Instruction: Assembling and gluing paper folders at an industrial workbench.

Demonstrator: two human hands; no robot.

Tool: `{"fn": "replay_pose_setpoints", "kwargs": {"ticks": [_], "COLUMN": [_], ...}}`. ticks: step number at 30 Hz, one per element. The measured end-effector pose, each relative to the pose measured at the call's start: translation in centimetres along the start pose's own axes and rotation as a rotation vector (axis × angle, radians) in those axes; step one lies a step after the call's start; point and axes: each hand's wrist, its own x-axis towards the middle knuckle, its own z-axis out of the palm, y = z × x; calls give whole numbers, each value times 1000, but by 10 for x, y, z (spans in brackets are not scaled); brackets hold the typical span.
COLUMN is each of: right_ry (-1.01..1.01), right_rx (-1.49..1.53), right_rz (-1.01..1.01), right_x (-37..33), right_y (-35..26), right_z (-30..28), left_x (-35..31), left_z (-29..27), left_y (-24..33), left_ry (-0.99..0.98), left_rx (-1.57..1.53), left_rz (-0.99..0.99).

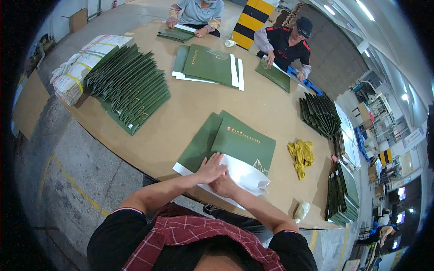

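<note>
A green paper bag (246,135) with gold print lies flat on the table close to me, its white end panel (246,174) opened up and bulging on the right. Another green bag (194,144) with a white edge sits partly under it on the left. My left hand (211,170) lies on the left end of the white panel, fingers stretched out. Against it, slightly nearer to me, my right hand (224,184) presses on the same panel. Its fingers are mostly hidden by the left hand, so its grip does not show.
Fanned green bags (131,86) stand at the left beside a strapped white bundle (72,74). More bags (212,65) lie mid-table, with stacks (341,194) at the right. A yellow cloth (301,158) and white lump (301,211) lie nearby. Two co-workers (199,16) (289,47) handle bags across the table.
</note>
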Motion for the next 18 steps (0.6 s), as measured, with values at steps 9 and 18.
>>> {"fn": "replay_pose_setpoints", "kwargs": {"ticks": [9,18], "right_ry": [-48,-161], "right_rx": [-38,188], "right_rz": [209,192], "right_x": [-5,7], "right_y": [-26,-7], "right_z": [-12,-53], "left_x": [-19,12], "left_z": [0,-13], "left_y": [-5,0], "left_ry": [-45,-250], "left_rx": [-43,61], "left_rz": [161,50]}}
